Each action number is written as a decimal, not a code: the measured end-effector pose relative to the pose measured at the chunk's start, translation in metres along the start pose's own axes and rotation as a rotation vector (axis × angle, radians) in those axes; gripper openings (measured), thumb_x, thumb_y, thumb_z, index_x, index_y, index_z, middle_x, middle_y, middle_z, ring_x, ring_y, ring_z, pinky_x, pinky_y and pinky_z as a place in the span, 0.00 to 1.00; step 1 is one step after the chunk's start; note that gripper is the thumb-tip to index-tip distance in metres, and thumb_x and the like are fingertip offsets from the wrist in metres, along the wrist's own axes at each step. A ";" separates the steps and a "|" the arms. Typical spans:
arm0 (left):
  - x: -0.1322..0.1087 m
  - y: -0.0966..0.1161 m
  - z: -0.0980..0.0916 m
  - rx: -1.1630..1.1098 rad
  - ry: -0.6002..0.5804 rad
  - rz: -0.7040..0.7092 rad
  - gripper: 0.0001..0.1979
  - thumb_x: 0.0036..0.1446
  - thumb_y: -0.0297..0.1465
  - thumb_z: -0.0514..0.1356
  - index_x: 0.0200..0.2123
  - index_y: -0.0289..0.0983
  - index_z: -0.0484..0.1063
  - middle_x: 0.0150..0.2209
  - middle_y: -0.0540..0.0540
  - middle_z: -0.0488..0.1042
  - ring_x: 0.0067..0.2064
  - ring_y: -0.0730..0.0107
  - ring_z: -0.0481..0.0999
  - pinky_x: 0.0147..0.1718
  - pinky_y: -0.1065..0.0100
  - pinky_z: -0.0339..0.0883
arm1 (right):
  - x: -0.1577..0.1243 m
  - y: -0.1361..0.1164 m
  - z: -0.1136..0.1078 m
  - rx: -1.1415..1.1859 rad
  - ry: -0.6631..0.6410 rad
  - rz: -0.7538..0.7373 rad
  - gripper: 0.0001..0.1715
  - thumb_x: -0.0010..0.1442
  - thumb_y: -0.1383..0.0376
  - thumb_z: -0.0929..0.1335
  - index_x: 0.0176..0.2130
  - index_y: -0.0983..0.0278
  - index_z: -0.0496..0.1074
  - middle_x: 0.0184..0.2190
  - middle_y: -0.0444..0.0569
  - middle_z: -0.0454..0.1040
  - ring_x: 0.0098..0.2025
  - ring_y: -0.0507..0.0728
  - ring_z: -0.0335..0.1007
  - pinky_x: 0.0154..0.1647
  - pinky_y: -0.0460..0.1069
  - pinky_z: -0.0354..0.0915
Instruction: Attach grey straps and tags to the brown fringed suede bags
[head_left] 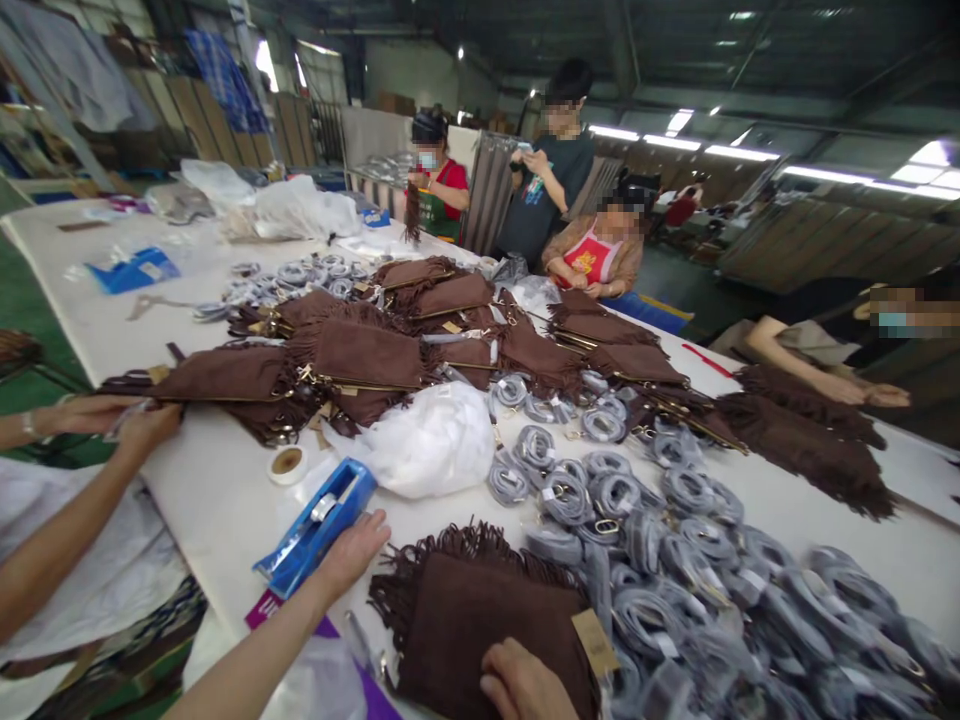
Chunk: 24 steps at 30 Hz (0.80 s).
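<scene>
My left hand [352, 552] reaches forward over the white table [217, 500], fingers stretched out and open, resting against the end of a blue tape dispenser [319, 525]. My right hand [523, 686] shows only in part at the bottom edge. Its fingers are curled and press down on a brown fringed bag [480, 615] that lies flat in front of me, a tan tag [595, 643] at its right corner. A white roll of tape [288, 464] lies just beyond the dispenser.
Several grey wrapped straps [675, 560] cover the table to my right. More brown fringed bags [360, 355] and a white plastic bag [431, 440] lie ahead. A co-worker's two hands [142, 420] hold a bag at the left. Other people stand or sit across the table.
</scene>
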<state>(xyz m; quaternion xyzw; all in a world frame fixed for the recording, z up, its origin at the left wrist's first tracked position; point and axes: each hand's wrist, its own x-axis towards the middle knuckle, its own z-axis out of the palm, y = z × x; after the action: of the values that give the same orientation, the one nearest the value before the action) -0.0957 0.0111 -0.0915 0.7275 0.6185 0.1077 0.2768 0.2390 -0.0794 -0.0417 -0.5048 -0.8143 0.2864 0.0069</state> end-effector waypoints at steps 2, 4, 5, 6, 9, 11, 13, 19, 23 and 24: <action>0.004 -0.001 0.003 -0.067 0.048 -0.023 0.11 0.57 0.21 0.48 0.31 0.39 0.67 0.41 0.43 0.72 0.45 0.61 0.71 0.49 0.60 0.65 | 0.016 -0.015 -0.004 0.048 0.021 -0.034 0.10 0.59 0.72 0.64 0.36 0.59 0.72 0.35 0.47 0.77 0.37 0.56 0.75 0.37 0.45 0.64; 0.007 -0.002 0.007 -0.145 0.116 -0.071 0.10 0.62 0.27 0.46 0.32 0.40 0.64 0.36 0.46 0.71 0.40 0.63 0.72 0.45 0.63 0.66 | 0.036 -0.030 -0.011 0.153 0.063 -0.074 0.09 0.61 0.71 0.63 0.34 0.60 0.72 0.33 0.47 0.76 0.36 0.55 0.74 0.38 0.45 0.64; 0.008 -0.002 0.009 -0.186 0.150 -0.099 0.10 0.63 0.30 0.44 0.32 0.40 0.62 0.33 0.47 0.71 0.37 0.64 0.72 0.42 0.64 0.67 | 0.047 -0.038 -0.015 0.225 0.098 -0.090 0.10 0.62 0.71 0.62 0.34 0.60 0.71 0.33 0.47 0.76 0.36 0.55 0.74 0.38 0.45 0.64; 0.009 -0.003 0.012 -0.226 0.181 -0.124 0.10 0.64 0.32 0.44 0.32 0.40 0.61 0.32 0.48 0.70 0.35 0.65 0.72 0.39 0.65 0.67 | 0.058 -0.044 -0.019 0.300 0.136 -0.098 0.11 0.63 0.70 0.61 0.33 0.61 0.71 0.32 0.46 0.76 0.36 0.55 0.73 0.38 0.45 0.64; 0.008 -0.006 0.018 -0.323 0.241 -0.171 0.11 0.63 0.35 0.44 0.30 0.41 0.59 0.27 0.51 0.67 0.30 0.67 0.70 0.32 0.68 0.66 | 0.096 -0.059 -0.027 0.492 0.225 -0.064 0.13 0.65 0.67 0.60 0.34 0.61 0.71 0.29 0.45 0.74 0.33 0.54 0.71 0.35 0.45 0.64; 0.008 -0.007 0.021 -0.363 0.256 -0.182 0.11 0.62 0.36 0.45 0.29 0.41 0.58 0.26 0.52 0.66 0.29 0.68 0.69 0.31 0.69 0.65 | 0.123 -0.066 -0.029 0.572 0.237 -0.016 0.14 0.65 0.65 0.59 0.35 0.61 0.72 0.29 0.46 0.74 0.31 0.55 0.72 0.33 0.45 0.65; 0.007 -0.007 0.021 -0.387 0.261 -0.184 0.11 0.62 0.37 0.45 0.28 0.41 0.59 0.26 0.51 0.67 0.29 0.68 0.70 0.30 0.69 0.64 | 0.149 -0.073 -0.029 0.626 0.232 0.021 0.13 0.64 0.65 0.60 0.38 0.62 0.73 0.30 0.46 0.75 0.32 0.55 0.73 0.32 0.46 0.66; 0.007 -0.003 0.018 -0.382 0.248 -0.191 0.12 0.61 0.39 0.45 0.29 0.42 0.59 0.28 0.49 0.69 0.32 0.64 0.72 0.34 0.66 0.65 | 0.208 -0.092 -0.022 0.654 0.208 0.029 0.10 0.61 0.65 0.63 0.38 0.63 0.74 0.22 0.43 0.73 0.26 0.54 0.73 0.30 0.46 0.65; 0.007 0.001 0.016 -0.322 0.222 -0.215 0.11 0.61 0.37 0.45 0.27 0.42 0.56 0.27 0.50 0.68 0.31 0.64 0.71 0.34 0.66 0.65 | 0.212 -0.082 -0.024 0.675 0.243 0.066 0.13 0.58 0.64 0.65 0.22 0.61 0.67 0.16 0.40 0.68 0.21 0.53 0.68 0.28 0.46 0.64; 0.008 0.002 0.014 -0.306 0.210 -0.217 0.11 0.61 0.37 0.45 0.26 0.42 0.56 0.27 0.50 0.68 0.31 0.65 0.71 0.34 0.66 0.65 | 0.206 -0.072 -0.027 0.690 0.274 0.098 0.13 0.58 0.62 0.66 0.22 0.60 0.66 0.17 0.40 0.68 0.21 0.53 0.68 0.28 0.46 0.65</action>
<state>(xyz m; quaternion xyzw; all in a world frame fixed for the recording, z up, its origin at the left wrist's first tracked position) -0.0858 0.0145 -0.1037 0.5911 0.6949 0.2453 0.3279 0.0871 0.0795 -0.0417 -0.5448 -0.6364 0.4738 0.2716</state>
